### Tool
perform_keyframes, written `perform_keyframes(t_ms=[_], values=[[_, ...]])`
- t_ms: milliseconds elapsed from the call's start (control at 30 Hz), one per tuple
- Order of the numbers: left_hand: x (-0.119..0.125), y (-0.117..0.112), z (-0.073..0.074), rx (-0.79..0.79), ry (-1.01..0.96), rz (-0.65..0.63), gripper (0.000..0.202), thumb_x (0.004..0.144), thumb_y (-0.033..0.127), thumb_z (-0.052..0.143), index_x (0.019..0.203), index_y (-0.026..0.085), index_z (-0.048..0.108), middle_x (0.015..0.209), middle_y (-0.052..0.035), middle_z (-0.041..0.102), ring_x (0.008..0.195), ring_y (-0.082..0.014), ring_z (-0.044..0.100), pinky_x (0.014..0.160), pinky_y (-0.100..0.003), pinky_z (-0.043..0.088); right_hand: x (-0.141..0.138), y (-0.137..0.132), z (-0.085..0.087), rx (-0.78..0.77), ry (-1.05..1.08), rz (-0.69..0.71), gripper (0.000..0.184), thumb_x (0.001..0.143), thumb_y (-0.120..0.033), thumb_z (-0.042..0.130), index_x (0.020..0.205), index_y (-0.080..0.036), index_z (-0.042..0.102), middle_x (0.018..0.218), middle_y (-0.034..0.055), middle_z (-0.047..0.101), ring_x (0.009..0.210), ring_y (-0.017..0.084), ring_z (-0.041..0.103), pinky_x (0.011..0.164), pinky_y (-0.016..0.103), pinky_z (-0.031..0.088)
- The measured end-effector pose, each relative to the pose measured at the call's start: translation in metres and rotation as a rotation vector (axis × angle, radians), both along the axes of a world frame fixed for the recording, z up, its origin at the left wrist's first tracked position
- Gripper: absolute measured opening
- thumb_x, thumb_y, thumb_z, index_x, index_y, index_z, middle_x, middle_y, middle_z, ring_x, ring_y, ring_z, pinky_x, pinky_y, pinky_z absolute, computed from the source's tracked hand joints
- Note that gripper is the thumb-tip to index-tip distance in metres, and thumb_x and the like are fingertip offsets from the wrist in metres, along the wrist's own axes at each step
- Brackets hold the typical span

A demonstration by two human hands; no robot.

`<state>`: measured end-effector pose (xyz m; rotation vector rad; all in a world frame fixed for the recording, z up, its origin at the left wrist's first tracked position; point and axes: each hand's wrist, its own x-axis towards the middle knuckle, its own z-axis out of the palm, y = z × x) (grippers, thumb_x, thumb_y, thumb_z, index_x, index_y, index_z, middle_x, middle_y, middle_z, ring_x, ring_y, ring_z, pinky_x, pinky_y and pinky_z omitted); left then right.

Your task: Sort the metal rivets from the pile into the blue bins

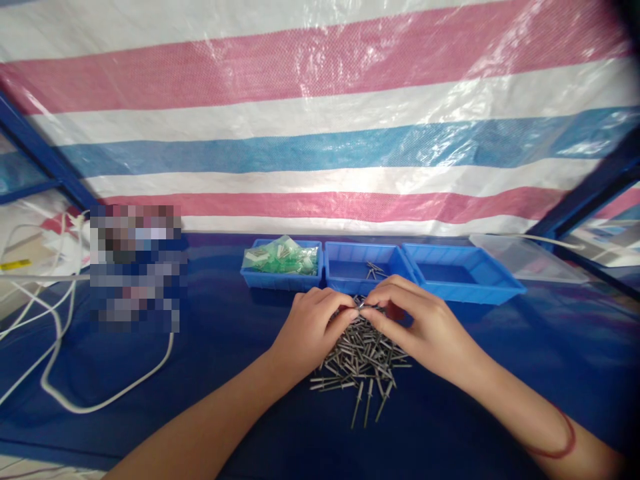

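Note:
A heap of small metal rivets (363,363) lies on the blue table cover in front of me. My left hand (310,327) and my right hand (415,320) meet just above the far edge of the heap. Both are closed in a pinch, fingertips touching at a small metal rivet (361,305) held between them. Behind the hands stand three blue trays: the left tray (280,279) holds a bag of green pieces (283,257), the middle tray (350,257) has a few rivets (374,270) in it, and the right tray (463,275) shows nothing inside.
A white cable (65,373) loops over the table's left side. A clear plastic lid or tray (525,257) sits at the back right. A striped pink, white and blue tarpaulin (320,120) hangs behind the table. A red band circles my right wrist (563,437).

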<state>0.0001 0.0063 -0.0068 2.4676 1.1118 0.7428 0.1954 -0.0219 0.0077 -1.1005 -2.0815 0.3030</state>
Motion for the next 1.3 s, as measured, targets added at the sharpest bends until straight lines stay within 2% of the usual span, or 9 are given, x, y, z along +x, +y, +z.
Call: perform_keyframes(t_ms=[100,267,500,700,833,1000,1067,1133,1300], values=[[0.001,-0.001,0.0,0.002,-0.02,0.016,0.012,0.093,0.031,0.051,0.093,0.023,0.06,0.091,0.0022,0.067,0.086,-0.0165,0.058,0.076,-0.03,0.034,-0.003,0.002,-0.004,-0.077,0.084,0.003,0.015,0.091,-0.028,0.053,0.08,-0.019,0.059,0.074,0.0027,0.059,0.065,0.014,0.053,0.059,0.028,0.045],[0.001,-0.003,0.001,0.011,-0.011,0.003,0.015,0.093,0.034,0.051,0.093,0.022,0.059,0.086,0.002,0.066,0.083,-0.0162,0.058,0.075,-0.03,0.034,-0.005,0.002,-0.008,-0.111,0.18,0.002,0.012,0.09,-0.028,0.055,0.082,-0.02,0.06,0.077,0.0036,0.06,0.072,0.016,0.056,0.065,0.03,0.047],[-0.001,-0.003,0.0,0.035,-0.016,-0.003,0.016,0.094,0.033,0.05,0.09,0.021,0.06,0.09,0.0009,0.067,0.085,-0.0159,0.058,0.075,-0.03,0.035,-0.005,-0.001,-0.006,-0.043,0.157,0.044,0.012,0.09,-0.022,0.055,0.098,-0.022,0.063,0.083,0.0044,0.063,0.076,0.016,0.058,0.069,0.031,0.049],[0.001,-0.003,0.001,0.024,-0.077,0.039,0.014,0.094,0.029,0.049,0.092,0.021,0.06,0.09,-0.0004,0.067,0.088,-0.0165,0.06,0.077,-0.03,0.037,-0.002,0.003,-0.008,0.095,-0.008,-0.056,0.015,0.092,-0.022,0.051,0.099,-0.021,0.063,0.093,0.0075,0.059,0.087,0.019,0.059,0.074,0.032,0.049],[0.002,-0.005,0.001,0.005,-0.083,0.033,0.015,0.093,0.028,0.049,0.104,0.023,0.059,0.091,0.0001,0.067,0.087,-0.0171,0.061,0.079,-0.031,0.038,0.005,0.013,-0.011,0.211,-0.039,-0.203,0.016,0.092,-0.026,0.05,0.099,-0.02,0.064,0.091,0.0073,0.059,0.087,0.02,0.06,0.078,0.033,0.048],[0.002,-0.006,0.001,-0.027,-0.042,0.021,0.019,0.091,0.026,0.05,0.107,0.023,0.06,0.088,-0.0003,0.069,0.085,-0.0181,0.062,0.078,-0.032,0.039,0.024,0.032,-0.018,0.258,-0.17,-0.595,0.026,0.09,-0.038,0.051,0.099,-0.019,0.068,0.086,0.0077,0.06,0.084,0.025,0.06,0.072,0.038,0.043],[0.002,-0.005,0.0,-0.036,-0.02,0.017,0.018,0.091,0.025,0.05,0.106,0.023,0.061,0.089,-0.0003,0.069,0.084,-0.0181,0.062,0.076,-0.032,0.039,0.03,0.035,-0.016,0.24,-0.235,-0.66,0.03,0.088,-0.042,0.053,0.101,-0.02,0.067,0.086,0.0074,0.06,0.083,0.026,0.06,0.07,0.038,0.041],[0.002,-0.005,-0.001,-0.034,-0.004,0.012,0.018,0.091,0.024,0.05,0.104,0.024,0.062,0.089,-0.0001,0.069,0.085,-0.0181,0.062,0.075,-0.031,0.038,0.032,0.032,-0.009,0.185,-0.224,-0.564,0.026,0.089,-0.039,0.052,0.096,-0.019,0.066,0.083,0.0061,0.06,0.077,0.022,0.059,0.069,0.035,0.041],[0.001,-0.004,0.0,-0.019,0.026,0.018,0.017,0.091,0.022,0.049,0.096,0.024,0.065,0.09,0.0006,0.069,0.086,-0.0181,0.061,0.075,-0.032,0.037,0.034,0.015,0.013,-0.153,-0.307,-0.005,0.015,0.082,-0.017,0.051,0.07,-0.02,0.058,0.068,-0.0009,0.056,0.059,0.012,0.051,0.058,0.026,0.04]])
